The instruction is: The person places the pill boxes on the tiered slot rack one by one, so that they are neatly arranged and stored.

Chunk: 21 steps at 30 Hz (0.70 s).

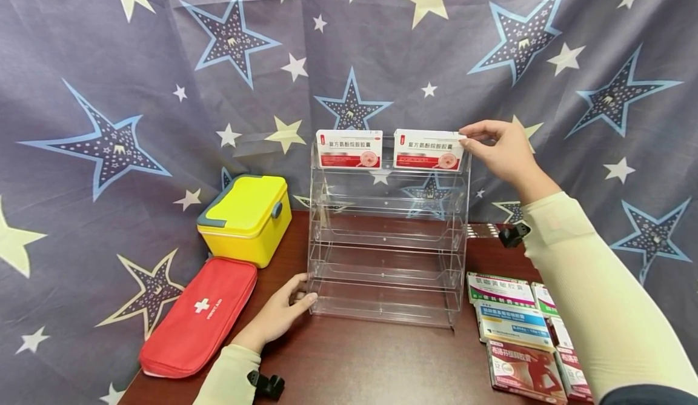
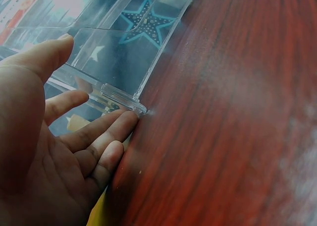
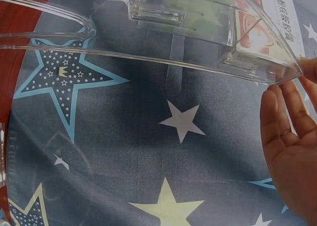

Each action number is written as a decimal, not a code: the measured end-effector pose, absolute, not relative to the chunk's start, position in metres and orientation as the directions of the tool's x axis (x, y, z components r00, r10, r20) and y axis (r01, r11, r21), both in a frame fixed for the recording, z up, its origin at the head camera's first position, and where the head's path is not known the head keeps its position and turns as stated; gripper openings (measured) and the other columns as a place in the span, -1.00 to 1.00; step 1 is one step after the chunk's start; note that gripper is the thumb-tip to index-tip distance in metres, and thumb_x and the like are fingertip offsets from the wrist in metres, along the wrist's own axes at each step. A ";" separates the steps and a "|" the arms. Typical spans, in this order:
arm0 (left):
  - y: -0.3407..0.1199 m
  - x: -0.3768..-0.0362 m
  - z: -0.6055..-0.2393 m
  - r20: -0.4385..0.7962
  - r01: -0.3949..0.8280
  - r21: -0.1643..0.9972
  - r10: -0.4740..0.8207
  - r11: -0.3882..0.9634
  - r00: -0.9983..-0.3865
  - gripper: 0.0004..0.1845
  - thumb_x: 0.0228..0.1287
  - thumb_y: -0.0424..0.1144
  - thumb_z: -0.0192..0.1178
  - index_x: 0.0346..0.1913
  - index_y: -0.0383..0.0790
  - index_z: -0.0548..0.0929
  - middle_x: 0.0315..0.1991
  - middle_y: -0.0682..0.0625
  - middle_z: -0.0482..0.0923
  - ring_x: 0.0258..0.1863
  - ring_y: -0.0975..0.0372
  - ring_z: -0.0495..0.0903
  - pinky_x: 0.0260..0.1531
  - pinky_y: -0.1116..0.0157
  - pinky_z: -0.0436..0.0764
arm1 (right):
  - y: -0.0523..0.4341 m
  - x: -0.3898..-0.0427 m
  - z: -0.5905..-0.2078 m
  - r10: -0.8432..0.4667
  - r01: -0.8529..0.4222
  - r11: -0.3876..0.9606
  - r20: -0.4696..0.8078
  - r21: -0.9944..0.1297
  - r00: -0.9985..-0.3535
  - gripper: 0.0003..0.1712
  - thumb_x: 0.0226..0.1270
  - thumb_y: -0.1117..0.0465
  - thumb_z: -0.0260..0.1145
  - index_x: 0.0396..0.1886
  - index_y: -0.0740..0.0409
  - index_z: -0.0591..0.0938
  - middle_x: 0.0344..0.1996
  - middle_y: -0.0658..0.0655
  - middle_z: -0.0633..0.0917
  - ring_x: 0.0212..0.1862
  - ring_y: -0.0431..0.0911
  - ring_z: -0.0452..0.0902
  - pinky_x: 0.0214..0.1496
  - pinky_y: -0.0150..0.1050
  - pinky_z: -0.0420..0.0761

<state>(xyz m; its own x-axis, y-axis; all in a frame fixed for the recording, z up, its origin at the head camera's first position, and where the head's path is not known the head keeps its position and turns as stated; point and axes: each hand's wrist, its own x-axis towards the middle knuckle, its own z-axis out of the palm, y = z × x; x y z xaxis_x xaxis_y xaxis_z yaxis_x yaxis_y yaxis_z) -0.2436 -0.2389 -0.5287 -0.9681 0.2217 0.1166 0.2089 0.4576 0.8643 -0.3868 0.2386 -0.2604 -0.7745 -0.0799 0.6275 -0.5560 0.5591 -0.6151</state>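
A clear acrylic tiered rack stands in the middle of the dark wooden table. On its top tier two white-and-red medicine boxes stand side by side, one on the left and one on the right. My right hand pinches the right end of the right box between thumb and forefinger. In the right wrist view its fingers lie straight beside the rack's top corner. With straight fingers my left hand rests against the rack's lower left corner, and it holds nothing.
A yellow lidded case and a red first-aid pouch lie left of the rack. Several medicine boxes are laid out on the table at the right. A star-patterned cloth hangs behind and drapes the left side.
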 end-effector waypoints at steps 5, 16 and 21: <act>-0.238 -0.243 -0.528 0.109 0.200 0.870 0.219 0.452 -0.970 -0.46 0.49 -0.06 0.32 0.43 -0.06 0.48 0.15 -0.12 0.60 0.05 0.11 0.62 -0.02 0.21 0.59 | 0.240 -0.388 -0.261 -0.083 -0.553 0.562 0.623 -0.615 -0.778 -0.74 0.36 0.13 0.52 -0.07 0.18 0.82 -0.34 -0.18 0.79 -0.26 -0.23 0.67 -0.28 -0.47 0.51; -0.240 -0.244 -0.530 0.122 0.214 0.860 0.221 0.463 -0.968 -0.47 0.50 -0.03 0.31 0.42 -0.05 0.49 0.12 -0.08 0.60 0.02 0.15 0.61 -0.04 0.23 0.59 | 0.256 -0.365 -0.263 -0.045 -0.543 0.597 0.651 -0.591 -0.758 -0.71 0.36 0.14 0.52 0.03 0.09 0.82 -0.31 -0.16 0.81 -0.26 -0.36 0.63 -0.29 -0.48 0.48; -0.239 -0.244 -0.530 0.134 0.228 0.859 0.228 0.458 -0.964 -0.48 0.50 -0.04 0.32 0.42 -0.04 0.49 0.10 -0.06 0.61 -0.01 0.18 0.62 -0.05 0.25 0.59 | 0.293 -0.332 -0.282 0.011 -0.505 0.615 0.647 -0.605 -0.763 -0.66 0.36 0.13 0.53 0.08 0.12 0.79 -0.32 -0.39 0.75 -0.33 -0.46 0.64 -0.33 -0.53 0.49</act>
<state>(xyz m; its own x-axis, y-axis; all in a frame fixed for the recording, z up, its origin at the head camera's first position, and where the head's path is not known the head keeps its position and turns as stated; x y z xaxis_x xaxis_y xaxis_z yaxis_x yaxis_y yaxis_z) -0.2443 -0.2393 -0.5300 -0.9644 0.2279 0.1343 0.2278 0.4579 0.8593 -0.3316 0.2928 -0.2817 -0.7625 0.0113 0.6469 -0.5045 0.6155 -0.6055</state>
